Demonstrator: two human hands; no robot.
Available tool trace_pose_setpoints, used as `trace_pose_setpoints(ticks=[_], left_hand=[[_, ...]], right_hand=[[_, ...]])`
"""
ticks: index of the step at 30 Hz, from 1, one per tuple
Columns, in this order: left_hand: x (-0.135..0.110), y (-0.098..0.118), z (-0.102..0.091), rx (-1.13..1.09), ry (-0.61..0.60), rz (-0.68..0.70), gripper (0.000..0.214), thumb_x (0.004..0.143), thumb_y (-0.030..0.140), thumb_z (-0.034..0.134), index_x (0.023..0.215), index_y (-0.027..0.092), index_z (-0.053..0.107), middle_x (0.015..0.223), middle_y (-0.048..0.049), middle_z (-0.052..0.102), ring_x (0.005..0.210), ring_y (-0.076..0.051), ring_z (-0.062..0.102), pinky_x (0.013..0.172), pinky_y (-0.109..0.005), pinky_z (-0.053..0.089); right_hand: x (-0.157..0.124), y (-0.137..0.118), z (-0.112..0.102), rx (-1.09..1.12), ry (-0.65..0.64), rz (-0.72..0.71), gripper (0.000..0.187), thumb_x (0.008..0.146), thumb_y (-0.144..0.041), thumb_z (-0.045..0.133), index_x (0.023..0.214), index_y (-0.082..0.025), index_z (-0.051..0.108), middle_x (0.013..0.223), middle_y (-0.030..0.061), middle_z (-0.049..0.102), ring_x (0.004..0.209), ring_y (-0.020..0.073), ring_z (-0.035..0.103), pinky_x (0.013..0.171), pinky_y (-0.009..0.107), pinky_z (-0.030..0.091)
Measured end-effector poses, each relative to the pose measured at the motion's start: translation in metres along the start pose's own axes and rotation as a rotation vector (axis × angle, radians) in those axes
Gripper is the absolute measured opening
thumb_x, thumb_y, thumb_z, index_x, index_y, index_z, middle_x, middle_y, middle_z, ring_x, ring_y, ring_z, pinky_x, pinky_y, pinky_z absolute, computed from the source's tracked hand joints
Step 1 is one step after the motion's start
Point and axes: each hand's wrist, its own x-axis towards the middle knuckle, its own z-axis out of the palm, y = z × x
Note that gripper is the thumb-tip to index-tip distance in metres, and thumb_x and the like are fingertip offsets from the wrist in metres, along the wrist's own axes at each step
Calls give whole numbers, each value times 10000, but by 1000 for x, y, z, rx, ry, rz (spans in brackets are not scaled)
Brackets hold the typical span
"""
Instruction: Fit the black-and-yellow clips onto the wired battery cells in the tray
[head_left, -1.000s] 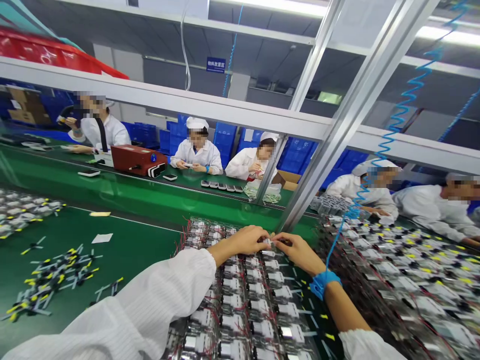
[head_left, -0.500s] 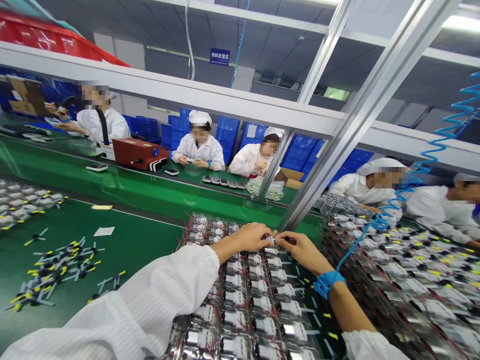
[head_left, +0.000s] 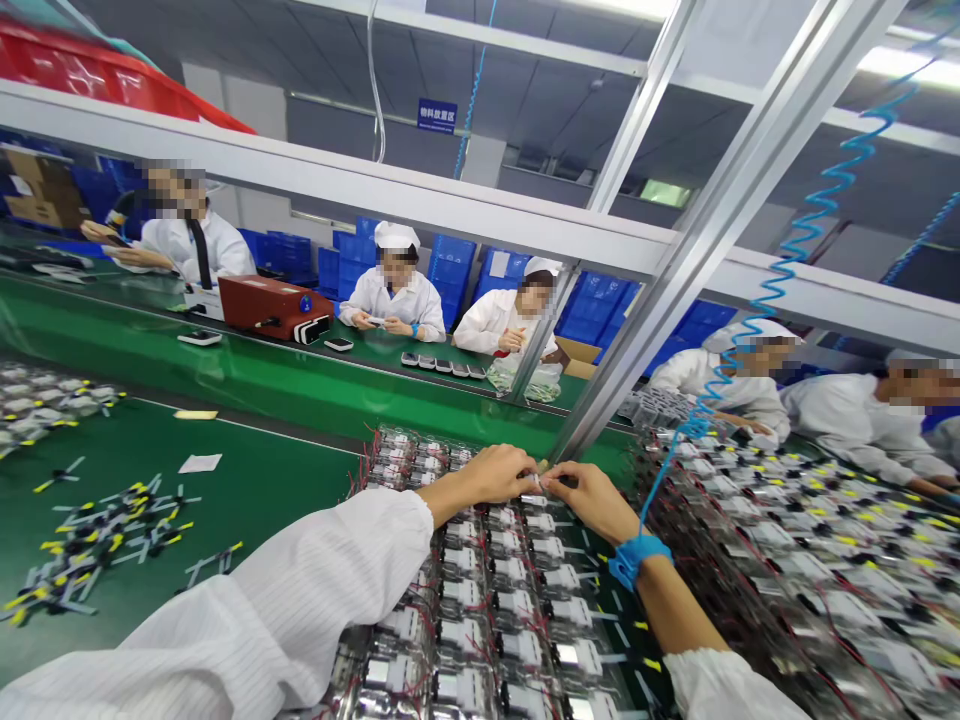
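My left hand [head_left: 499, 474] and my right hand [head_left: 592, 497] meet fingertip to fingertip over the far right part of a tray-like array of clear plastic units [head_left: 465, 597]. Both are closed in a pinch. Something small and pale shows between the fingertips, too small to name. Each unit carries white and silver parts with thin red wires, and pale strips stick out along the right side. Around my right wrist sits a blue wrist strap [head_left: 640, 562], tied to a coiled blue cord [head_left: 780, 270].
To the left lies a loose pile of small black parts [head_left: 112, 535] with yellow and pale-blue ends. More units [head_left: 817, 530] fill the right side. A metal post [head_left: 720, 215] slants up beyond my hands. Several co-workers in white sit across a green-sided bench [head_left: 247, 375].
My right hand and forearm have shifted slightly left, and the coiled cord has swung left. Both hands stay pinched together over the same area. The view has moved slightly.
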Motion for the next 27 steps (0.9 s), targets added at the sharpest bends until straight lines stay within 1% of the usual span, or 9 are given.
trace_pose_setpoints(ticks=[6,10,13,16,19,21,23,25,27], left_hand=[[1,-1,-1,6,1,-33,325,881,455,621,1095,229,714,1001,-77,720,933,-253,668,767,-283,458],[1,0,-1,5,1,-36,312,874,440,633,1090,231,717,1000,-77,719,934,-257,665,763,-285,455],[2,0,0,1,3,-33,289,879,426,628,1070,231,723,972,-74,717,929,-254,660,770,-287,452],[1,0,0,3,1,-16,281,893,419,613,1071,231,721,954,-69,704,924,-242,646,777,-284,447],[-1,-1,-1,24,-10,12,287,915,416,585,1080,221,715,966,-73,672,964,-234,613,834,-293,436],[-2,-3,0,46,-20,31,296,915,417,588,1075,203,716,1035,-86,634,1036,-239,573,900,-307,414],[-1,-5,0,63,-36,48,319,903,424,607,1107,200,706,1081,-92,598,1069,-240,545,928,-313,399],[1,-4,-2,72,-54,55,378,887,424,631,1202,218,664,1077,-87,587,1047,-235,544,923,-317,398],[2,0,-10,84,-70,67,416,889,403,632,1270,236,621,1090,-86,591,1042,-236,542,940,-336,387]], right_hand=[[1,-4,-2,-17,18,23,147,894,-310,666,875,-165,684,874,22,697,829,197,642,818,361,486],[2,-4,1,-3,18,12,180,911,-318,661,830,-158,667,829,7,678,790,180,634,785,344,492],[2,-5,5,-2,27,6,201,914,-331,664,820,-154,665,825,6,676,803,182,634,799,350,491],[1,-8,7,-10,59,8,181,899,-316,661,811,-158,669,829,7,686,817,192,641,813,362,490],[-4,-11,6,-20,125,15,104,831,-273,657,867,-184,697,908,40,702,892,218,646,858,369,485],[-10,-12,3,-33,192,30,216,775,-263,639,969,-199,709,993,73,696,963,244,637,908,381,475],[-18,-12,-3,-47,254,52,338,754,-304,600,1055,-187,700,1041,110,680,992,273,632,932,415,472],[-29,-14,-10,-59,289,67,395,758,-377,549,1060,-171,698,1038,132,678,979,300,639,925,457,481],[-41,-19,-18,-70,300,71,431,758,-454,508,1030,-182,704,1021,134,686,960,317,647,916,488,487]])
